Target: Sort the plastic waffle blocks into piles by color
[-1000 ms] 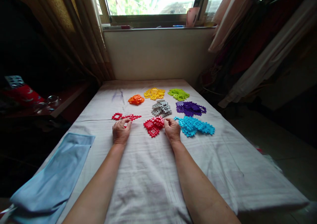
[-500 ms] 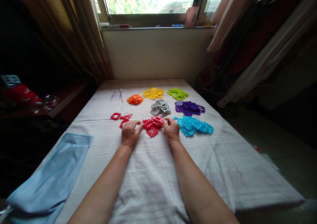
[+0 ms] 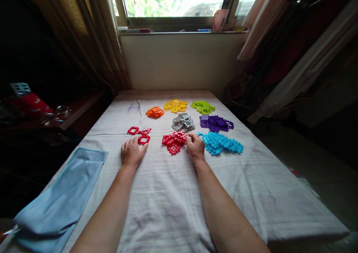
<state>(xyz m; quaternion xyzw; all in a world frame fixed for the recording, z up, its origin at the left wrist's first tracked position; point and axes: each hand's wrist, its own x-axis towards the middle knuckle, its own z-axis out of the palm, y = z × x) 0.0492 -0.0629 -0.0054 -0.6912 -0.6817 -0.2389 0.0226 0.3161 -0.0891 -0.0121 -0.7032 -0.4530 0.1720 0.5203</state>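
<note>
Red toothed plastic building tiles lie in a small pile [image 3: 173,143] at the middle of the cloth-covered table. My right hand [image 3: 195,147] is closed at the pile's right edge, its thumb and index finger pinched on a red tile there. Further left, my left hand [image 3: 132,152] rests low, with thumb and fingers around the near-left side of a red square frame tile [image 3: 144,140]. Just beyond it lie another red frame tile [image 3: 133,130] and smaller red pieces [image 3: 145,131]. Parts of the pinched tiles are hidden by my fingers.
Other piles are sorted by colour: orange [image 3: 154,112], yellow [image 3: 175,106], lime green [image 3: 203,107], grey [image 3: 183,122], purple [image 3: 216,123] and light blue [image 3: 220,143]. A folded blue cloth [image 3: 61,197] lies at the left edge. The window wall [image 3: 179,62] bounds the far side.
My left hand has moved left, away from the red pile, to the loose red tiles. My right hand stays at the pile's right edge. The view has shifted slightly.
</note>
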